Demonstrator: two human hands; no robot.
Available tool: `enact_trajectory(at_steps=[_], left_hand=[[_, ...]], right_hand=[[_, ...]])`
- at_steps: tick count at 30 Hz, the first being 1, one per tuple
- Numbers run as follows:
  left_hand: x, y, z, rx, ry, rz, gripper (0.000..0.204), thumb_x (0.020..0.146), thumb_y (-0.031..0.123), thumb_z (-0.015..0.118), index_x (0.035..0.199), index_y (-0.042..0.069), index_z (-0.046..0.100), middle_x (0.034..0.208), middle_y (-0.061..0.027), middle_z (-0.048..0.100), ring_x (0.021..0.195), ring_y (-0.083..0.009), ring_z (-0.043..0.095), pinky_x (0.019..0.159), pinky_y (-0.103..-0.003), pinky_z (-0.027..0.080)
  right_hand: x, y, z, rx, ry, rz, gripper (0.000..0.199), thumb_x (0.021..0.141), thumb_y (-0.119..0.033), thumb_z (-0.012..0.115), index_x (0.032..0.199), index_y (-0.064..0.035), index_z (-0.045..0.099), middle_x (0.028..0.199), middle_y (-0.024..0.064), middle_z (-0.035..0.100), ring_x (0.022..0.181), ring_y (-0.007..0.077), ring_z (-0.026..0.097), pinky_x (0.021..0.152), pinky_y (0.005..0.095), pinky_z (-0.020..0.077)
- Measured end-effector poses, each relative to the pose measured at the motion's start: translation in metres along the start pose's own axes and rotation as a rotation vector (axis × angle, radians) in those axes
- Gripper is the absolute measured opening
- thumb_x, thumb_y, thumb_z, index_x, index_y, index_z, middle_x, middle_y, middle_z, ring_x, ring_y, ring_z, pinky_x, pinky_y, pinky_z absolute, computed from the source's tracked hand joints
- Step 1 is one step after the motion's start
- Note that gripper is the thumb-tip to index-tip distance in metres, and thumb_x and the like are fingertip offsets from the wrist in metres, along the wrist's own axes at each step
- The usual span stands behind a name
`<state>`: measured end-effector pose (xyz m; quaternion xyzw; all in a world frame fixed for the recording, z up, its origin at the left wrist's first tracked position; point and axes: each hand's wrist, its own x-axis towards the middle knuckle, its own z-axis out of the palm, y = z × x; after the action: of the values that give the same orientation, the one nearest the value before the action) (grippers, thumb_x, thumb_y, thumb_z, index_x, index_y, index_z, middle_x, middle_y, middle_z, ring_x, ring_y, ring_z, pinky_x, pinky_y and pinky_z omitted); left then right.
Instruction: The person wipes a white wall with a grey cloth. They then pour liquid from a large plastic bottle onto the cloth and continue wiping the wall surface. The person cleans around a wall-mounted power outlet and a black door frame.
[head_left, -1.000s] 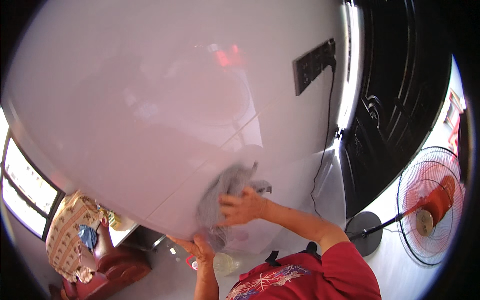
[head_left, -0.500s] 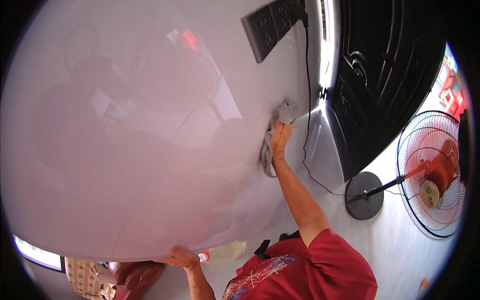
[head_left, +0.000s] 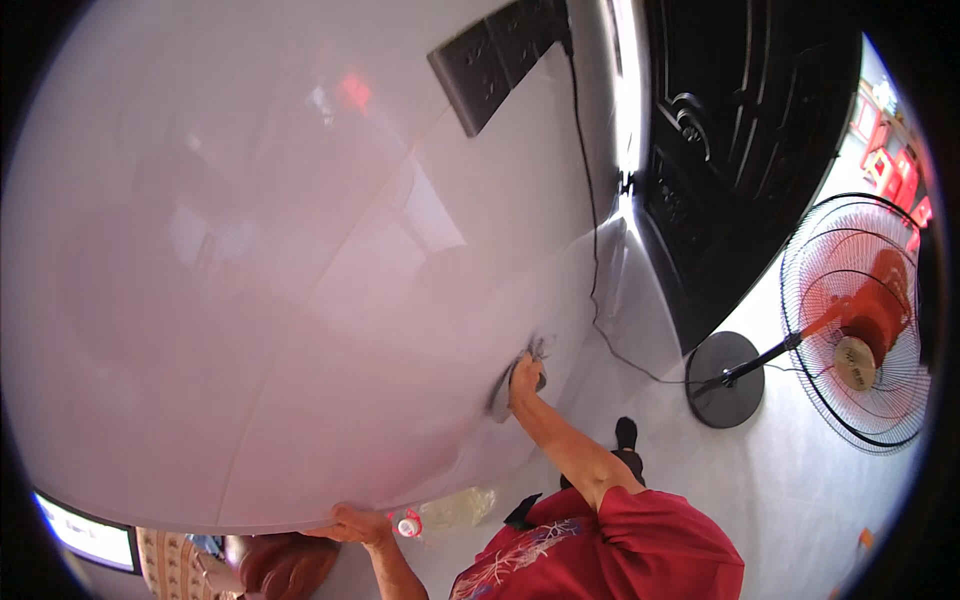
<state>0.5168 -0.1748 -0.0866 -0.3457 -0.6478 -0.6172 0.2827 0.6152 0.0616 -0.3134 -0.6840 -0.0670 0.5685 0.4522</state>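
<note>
A grey cloth [head_left: 504, 402] is bunched in my right hand [head_left: 524, 379], whose fingers are closed round it. The cloth lies against a glossy white tiled wall [head_left: 330, 340], low down and near the floor. My left hand [head_left: 358, 524] grips the wall's edge at the lower left; some of its fingers are hidden. Close beside the left hand, a clear plastic bottle [head_left: 458, 506] with a red-and-white cap is on the floor.
A dark socket panel [head_left: 480, 70] has a black cord [head_left: 590, 200] hanging from it. To the right are a black door [head_left: 740, 130] and a standing fan [head_left: 855, 320] on a round base [head_left: 725, 380]. Brown seating [head_left: 285, 565] and a bright screen [head_left: 88, 532] show at lower left.
My right hand has moved down the wall and slightly left with the cloth. My left hand stays at the edge. The view has shifted, and a dark-shod foot now shows.
</note>
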Motion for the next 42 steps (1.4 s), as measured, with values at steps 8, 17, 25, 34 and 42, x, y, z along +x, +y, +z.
enact_trajectory(at_steps=[8,17,25,34,42], left_hand=[[-0.002,0.004,0.007,-0.170,-0.016,-0.095,0.076,0.093,0.039,0.050,0.145,-0.002,0.013,0.143,-0.0219,0.027,0.124,-0.0325,0.039,0.100,-0.044,0.037],[0.001,0.005,0.007,-0.227,-0.069,-0.208,0.074,0.093,0.037,0.046,0.145,-0.003,0.013,0.140,-0.0250,0.033,0.123,-0.0338,0.041,0.101,-0.044,0.036],[0.000,-0.017,0.001,-0.085,-0.066,-0.052,0.069,0.098,0.042,0.036,0.143,-0.005,0.015,0.142,-0.0264,0.027,0.126,-0.0374,0.037,0.104,-0.047,0.031],[0.006,0.047,0.001,-0.171,-0.110,-0.127,0.064,0.097,0.036,0.038,0.145,-0.002,0.017,0.143,-0.0243,0.028,0.125,-0.0372,0.039,0.103,-0.047,0.033],[-0.009,0.085,0.014,0.076,0.196,0.486,0.054,0.085,0.025,0.060,0.129,0.002,0.039,0.136,-0.0220,0.030,0.126,-0.0361,0.028,0.103,-0.055,0.024]], right_hand=[[-0.156,-0.188,0.000,0.108,-0.133,-0.939,0.051,0.085,-0.016,0.051,0.131,0.0035,0.040,0.111,0.0225,0.047,0.103,0.0360,0.045,0.091,0.0431,0.0355],[-0.251,-0.112,-0.056,-0.103,-0.490,-2.079,0.057,0.072,-0.019,0.063,0.128,-0.0129,0.053,0.109,0.0170,0.047,0.119,0.0395,0.040,0.083,0.0503,0.0355],[-0.165,-0.059,-0.083,-0.209,-1.110,-2.583,0.027,0.082,-0.022,0.057,0.109,-0.0259,0.060,0.114,0.0046,0.052,0.119,0.0285,0.049,0.085,0.0483,0.0368],[-0.030,-0.142,-0.114,-0.756,-0.670,-1.995,0.045,0.067,0.004,0.059,0.106,-0.0166,0.054,0.102,0.0116,0.051,0.099,0.0314,0.051,0.079,0.0400,0.0456],[-0.005,-0.406,-0.199,-0.274,0.387,-1.807,0.050,0.066,0.012,0.053,0.110,-0.0106,0.054,0.103,0.0184,0.048,0.100,0.0407,0.050,0.083,0.0454,0.0434]])
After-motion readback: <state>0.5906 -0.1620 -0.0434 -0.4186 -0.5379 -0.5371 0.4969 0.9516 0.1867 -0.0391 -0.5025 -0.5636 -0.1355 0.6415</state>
